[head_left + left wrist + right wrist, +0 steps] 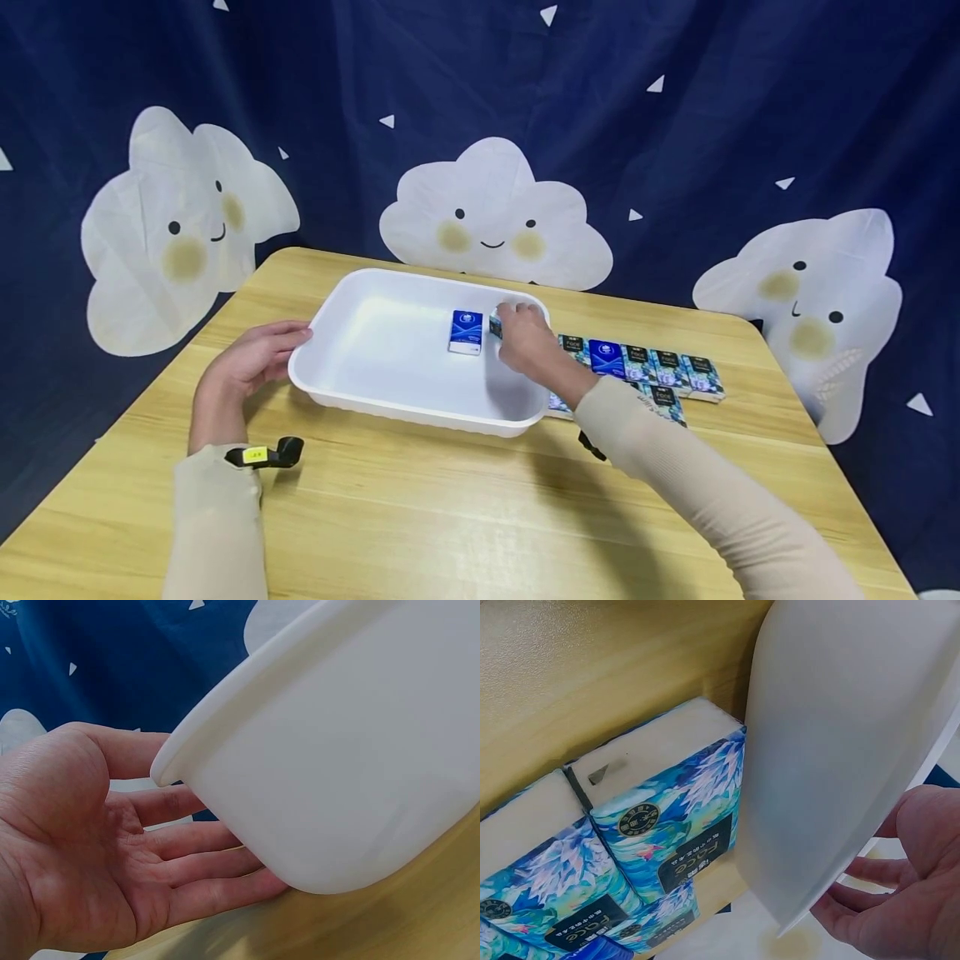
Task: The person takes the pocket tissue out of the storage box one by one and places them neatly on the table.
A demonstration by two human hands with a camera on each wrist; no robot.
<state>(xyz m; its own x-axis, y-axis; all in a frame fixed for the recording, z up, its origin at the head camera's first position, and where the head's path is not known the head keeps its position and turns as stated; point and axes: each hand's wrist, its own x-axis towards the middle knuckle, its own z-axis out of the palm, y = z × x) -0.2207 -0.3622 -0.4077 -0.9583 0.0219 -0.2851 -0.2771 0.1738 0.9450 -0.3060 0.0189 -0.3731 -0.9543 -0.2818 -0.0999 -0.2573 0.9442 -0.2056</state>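
Observation:
A white plastic tub (416,412) stands on the table. My left hand (258,354) is at its left end, fingers extended; in the left wrist view they touch the outer wall under the rim. Inside the tub's right end, my right hand (525,337) pinches a patterned tissue pack (495,325), mostly covered by the fingers. A dark blue tissue pack (467,332) lies on the tub floor just left of it. In the right wrist view, the tub wall (825,750) hides the held pack and the fingertips.
Right of the tub, several floral tissue packs (705,377) and a blue pack (606,358) lie in rows, partly behind my right arm. Two floral packs (671,814) lie close against the tub. A dark blue curtain (480,75) with clouds hangs behind the wooden table (420,517).

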